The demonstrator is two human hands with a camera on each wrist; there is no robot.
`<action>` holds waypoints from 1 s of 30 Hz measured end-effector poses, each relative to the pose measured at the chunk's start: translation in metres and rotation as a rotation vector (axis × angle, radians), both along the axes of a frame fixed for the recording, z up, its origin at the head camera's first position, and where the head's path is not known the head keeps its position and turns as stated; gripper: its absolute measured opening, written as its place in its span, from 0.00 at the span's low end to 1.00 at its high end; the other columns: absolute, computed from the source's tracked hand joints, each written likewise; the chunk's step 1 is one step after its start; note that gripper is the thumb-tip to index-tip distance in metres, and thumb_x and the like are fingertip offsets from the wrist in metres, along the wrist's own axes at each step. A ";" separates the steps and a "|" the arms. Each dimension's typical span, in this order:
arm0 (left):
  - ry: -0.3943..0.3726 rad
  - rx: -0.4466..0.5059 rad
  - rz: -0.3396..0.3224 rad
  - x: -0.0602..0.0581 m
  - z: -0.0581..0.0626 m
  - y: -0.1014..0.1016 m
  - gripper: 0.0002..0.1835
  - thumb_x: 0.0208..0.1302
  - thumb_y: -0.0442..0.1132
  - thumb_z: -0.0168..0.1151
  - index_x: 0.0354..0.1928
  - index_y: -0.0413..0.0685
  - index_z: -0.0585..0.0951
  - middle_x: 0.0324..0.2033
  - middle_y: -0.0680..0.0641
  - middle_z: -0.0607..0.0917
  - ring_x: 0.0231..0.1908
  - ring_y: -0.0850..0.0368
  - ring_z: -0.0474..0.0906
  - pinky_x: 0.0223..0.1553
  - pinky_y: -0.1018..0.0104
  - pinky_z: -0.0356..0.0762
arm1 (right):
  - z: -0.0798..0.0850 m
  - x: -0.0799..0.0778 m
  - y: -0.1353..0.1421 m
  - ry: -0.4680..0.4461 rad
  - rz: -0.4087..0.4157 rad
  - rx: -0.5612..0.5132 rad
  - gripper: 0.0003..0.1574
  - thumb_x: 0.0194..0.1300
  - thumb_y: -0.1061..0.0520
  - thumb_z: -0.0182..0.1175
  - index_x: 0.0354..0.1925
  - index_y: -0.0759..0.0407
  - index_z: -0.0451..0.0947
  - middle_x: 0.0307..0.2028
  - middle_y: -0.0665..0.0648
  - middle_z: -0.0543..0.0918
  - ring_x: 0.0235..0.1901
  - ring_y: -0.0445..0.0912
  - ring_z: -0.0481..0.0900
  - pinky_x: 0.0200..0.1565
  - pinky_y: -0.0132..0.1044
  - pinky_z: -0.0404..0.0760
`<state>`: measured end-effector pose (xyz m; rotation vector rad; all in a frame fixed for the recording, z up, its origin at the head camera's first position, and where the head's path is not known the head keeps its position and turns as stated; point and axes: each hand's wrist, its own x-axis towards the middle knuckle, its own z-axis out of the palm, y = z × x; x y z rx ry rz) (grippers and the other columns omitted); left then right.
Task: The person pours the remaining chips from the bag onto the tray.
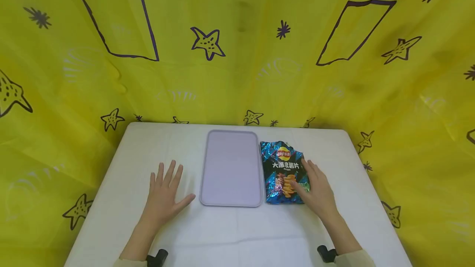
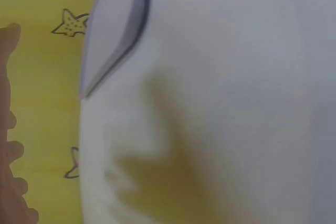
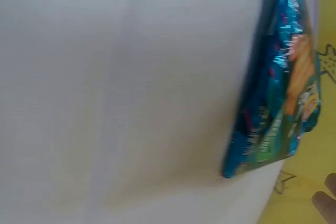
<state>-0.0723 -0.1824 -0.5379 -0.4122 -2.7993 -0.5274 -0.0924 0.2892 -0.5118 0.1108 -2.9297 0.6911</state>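
Observation:
A blue and black bag of potato chips [image 1: 282, 158] lies face up on the white table, its picture of chips toward the near end. My right hand [image 1: 320, 193] is at the bag's right edge in the head view, thumb and fingers apart and overlapping it. From the right wrist, the fingertips [image 3: 326, 203] appear beyond the bag [image 3: 296, 85], with a gap between them. Left of the bag lies a flat lavender tray [image 1: 231, 168] with nothing on it. My left hand [image 1: 163, 199], fingers spread, is held left of the tray and holds nothing.
The white table [image 1: 237, 234] has rounded far corners. A yellow curtain [image 1: 237, 77] with drawn starfish hangs behind it and along both sides. Dark wrist mounts [image 1: 157, 257] are strapped at both sleeves.

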 end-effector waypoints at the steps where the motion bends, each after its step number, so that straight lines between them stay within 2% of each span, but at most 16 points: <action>1: -0.006 0.011 -0.005 0.001 -0.005 0.003 0.52 0.56 0.67 0.64 0.75 0.43 0.62 0.75 0.36 0.59 0.73 0.25 0.46 0.65 0.23 0.46 | -0.005 0.001 0.002 -0.001 -0.005 -0.001 0.51 0.64 0.34 0.61 0.76 0.55 0.57 0.73 0.70 0.61 0.70 0.71 0.58 0.59 0.77 0.62; 6: -0.079 0.047 -0.022 0.006 -0.028 0.018 0.51 0.58 0.66 0.64 0.76 0.44 0.61 0.76 0.37 0.58 0.74 0.25 0.46 0.66 0.24 0.47 | -0.027 0.005 0.009 -0.003 -0.028 -0.073 0.48 0.67 0.39 0.61 0.74 0.60 0.60 0.71 0.72 0.64 0.69 0.71 0.60 0.62 0.75 0.61; 12: -0.161 0.052 -0.032 0.013 -0.050 0.029 0.51 0.60 0.67 0.62 0.77 0.46 0.60 0.76 0.38 0.57 0.74 0.27 0.47 0.67 0.26 0.47 | -0.043 0.008 0.011 -0.095 -0.101 -0.214 0.46 0.71 0.39 0.56 0.75 0.63 0.57 0.72 0.71 0.63 0.71 0.68 0.58 0.67 0.69 0.58; 20: -0.217 0.042 -0.039 0.014 -0.057 0.042 0.52 0.60 0.71 0.58 0.77 0.46 0.59 0.76 0.37 0.56 0.74 0.26 0.42 0.67 0.23 0.37 | -0.050 0.009 0.014 -0.246 -0.231 -0.350 0.50 0.73 0.34 0.51 0.79 0.58 0.48 0.75 0.69 0.56 0.75 0.66 0.51 0.72 0.64 0.53; 24: -0.239 0.029 -0.033 0.012 -0.059 0.046 0.56 0.57 0.74 0.58 0.78 0.46 0.56 0.77 0.37 0.53 0.75 0.25 0.37 0.67 0.22 0.31 | -0.054 0.005 0.016 -0.302 -0.296 -0.478 0.49 0.75 0.35 0.48 0.80 0.55 0.44 0.76 0.67 0.56 0.75 0.64 0.52 0.73 0.60 0.54; 27: -0.230 0.017 -0.029 0.012 -0.063 0.048 0.59 0.54 0.76 0.59 0.78 0.45 0.55 0.78 0.36 0.51 0.74 0.24 0.35 0.66 0.22 0.28 | -0.054 0.001 0.021 -0.343 -0.347 -0.604 0.47 0.76 0.36 0.47 0.80 0.52 0.41 0.75 0.66 0.58 0.75 0.62 0.53 0.73 0.58 0.56; 30: -0.198 -0.029 -0.018 0.011 -0.068 0.050 0.61 0.53 0.78 0.57 0.78 0.44 0.54 0.78 0.36 0.51 0.74 0.23 0.36 0.65 0.21 0.29 | -0.052 -0.003 0.026 -0.390 -0.378 -0.685 0.46 0.77 0.37 0.46 0.80 0.52 0.41 0.74 0.66 0.59 0.74 0.62 0.54 0.73 0.58 0.57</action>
